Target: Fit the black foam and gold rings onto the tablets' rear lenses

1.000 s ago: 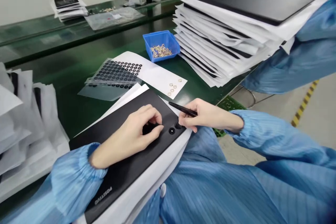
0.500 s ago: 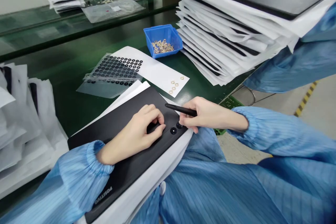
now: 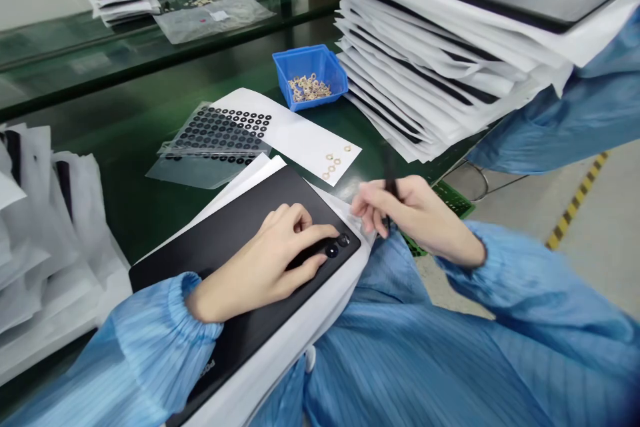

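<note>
A black tablet back cover [image 3: 235,227] lies slanted on white sheets [image 3: 310,317] at the table's front edge. Two round camera rings sit near its right corner: a lower ring [image 3: 331,251] and an upper ring [image 3: 343,239]. My left hand [image 3: 280,253] rests on the cover, fingers apart, index fingertip beside the upper ring and thumb near the lower one. Just off that corner, my right hand [image 3: 407,210] is raised, gripping a slim black pen-like tool [image 3: 390,180] that is smeared by motion. My left sleeve hides part of the cover's lettering.
Beyond the cover lie a sheet of black rings [image 3: 254,116] under clear film and a white strip [image 3: 300,137] with several gold rings. A blue bin [image 3: 283,73] holds gold rings. Stacks of interleaved covers stand right [image 3: 425,73] and left [image 3: 55,247].
My right hand has drawn away from the rings to the right, and its tool has swung from flat to upright. My left index finger has stretched out to the upper ring.
</note>
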### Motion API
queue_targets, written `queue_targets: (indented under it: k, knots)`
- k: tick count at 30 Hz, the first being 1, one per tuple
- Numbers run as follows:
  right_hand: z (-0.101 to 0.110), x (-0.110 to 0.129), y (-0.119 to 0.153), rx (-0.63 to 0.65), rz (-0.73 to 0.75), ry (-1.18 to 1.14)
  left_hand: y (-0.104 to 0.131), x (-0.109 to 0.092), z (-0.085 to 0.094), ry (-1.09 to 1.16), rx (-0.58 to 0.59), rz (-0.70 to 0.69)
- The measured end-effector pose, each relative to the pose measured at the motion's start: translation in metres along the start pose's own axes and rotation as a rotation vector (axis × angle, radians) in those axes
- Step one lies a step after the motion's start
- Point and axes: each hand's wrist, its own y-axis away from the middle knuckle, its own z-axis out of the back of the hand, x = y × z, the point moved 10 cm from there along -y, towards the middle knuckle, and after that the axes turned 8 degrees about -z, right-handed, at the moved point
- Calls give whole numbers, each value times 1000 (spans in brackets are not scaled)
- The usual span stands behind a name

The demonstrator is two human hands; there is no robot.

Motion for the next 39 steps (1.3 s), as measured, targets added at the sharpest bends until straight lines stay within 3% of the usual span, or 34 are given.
queue_targets:
  k: [2, 4, 7, 13, 18, 33, 39]
  knots:
    - [14, -10, 12, -182, 1, -117, 1, -3, -3, -63, 34, -34]
    - [15, -24, 22, -275, -18, -218, 1, -4, -6, -109, 60, -41]
    - [6, -35, 31, -330, 6, -329, 2, -5, -8, -128, 80, -40]
    - [2, -28, 34, -416, 52, -176, 0, -8, -7, -118, 72, -67]
    - [5, -21, 36, -441, 133, -160, 0, -8, -8, -108, 97, -55]
    - [3, -13, 36, -444, 179, -114, 1, -11, -7, -111, 79, -86]
    - [0, -1, 38, -459, 242, -100, 0, -7, -6, -103, 69, -28]
